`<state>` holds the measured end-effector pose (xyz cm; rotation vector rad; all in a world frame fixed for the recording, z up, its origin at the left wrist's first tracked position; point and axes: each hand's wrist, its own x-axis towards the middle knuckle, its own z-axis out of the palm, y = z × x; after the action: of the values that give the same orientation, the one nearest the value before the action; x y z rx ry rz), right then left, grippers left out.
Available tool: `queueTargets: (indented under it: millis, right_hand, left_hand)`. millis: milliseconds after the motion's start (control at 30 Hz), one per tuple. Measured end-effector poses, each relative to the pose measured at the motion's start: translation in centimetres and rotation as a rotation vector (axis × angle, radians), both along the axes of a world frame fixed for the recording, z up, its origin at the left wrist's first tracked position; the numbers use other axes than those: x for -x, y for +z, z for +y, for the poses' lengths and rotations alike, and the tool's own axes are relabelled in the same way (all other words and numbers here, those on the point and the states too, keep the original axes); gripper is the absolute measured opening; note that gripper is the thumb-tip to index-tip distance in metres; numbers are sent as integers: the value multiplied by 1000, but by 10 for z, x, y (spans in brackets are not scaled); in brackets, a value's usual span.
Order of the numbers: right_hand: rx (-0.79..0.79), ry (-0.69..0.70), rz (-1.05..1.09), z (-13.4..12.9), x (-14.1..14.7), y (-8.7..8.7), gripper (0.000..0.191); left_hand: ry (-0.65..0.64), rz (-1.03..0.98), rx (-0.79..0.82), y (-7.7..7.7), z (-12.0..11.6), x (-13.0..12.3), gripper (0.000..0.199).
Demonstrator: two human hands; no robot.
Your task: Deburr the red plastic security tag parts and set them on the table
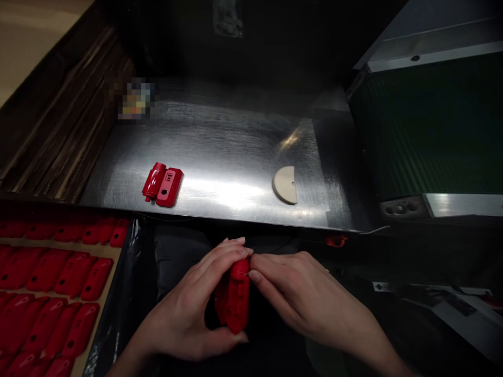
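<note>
My left hand (192,298) grips a red plastic housing (238,301), with the fingers over its top end and the thumb under its lower end. The housing stands on edge, its open side partly showing. My right hand (302,293) is closed in a pinch against the housing's upper right side. A thin, shiny tip shows between its thumb and forefinger, but the rest of that object is hidden. On the metal table (220,146) beyond my hands lies another red housing (163,184), made of a rounded part beside a flat one. To its right is a beige half-round disc (285,185).
At lower left, several red housings (43,269) lie in rows on a cardboard sheet (102,293). Stacked brown sheets (70,120) line the table's left side. A green conveyor belt (432,125) runs at right. The table's front edge is just beyond my hands.
</note>
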<state>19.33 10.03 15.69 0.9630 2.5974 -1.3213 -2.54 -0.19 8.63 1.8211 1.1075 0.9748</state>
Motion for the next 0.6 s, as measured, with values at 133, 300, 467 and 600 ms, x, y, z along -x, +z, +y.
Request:
queueTargets:
  millis: [133, 300, 467, 600]
  right_hand:
    - [14, 3, -2, 1, 1, 1, 30]
    - [64, 11, 28, 3, 0, 2, 30]
    - [132, 26, 87, 9, 0, 1, 31]
    - [183, -16, 194, 11, -2, -4, 31]
  left_hand:
    - [-1, 5, 2, 2, 0, 0, 101]
    - [-5, 10, -3, 3, -1, -1, 100]
    - [-6, -14, 8, -1, -2, -1, 102]
    - [-1, -16, 3, -2, -2, 0, 101]
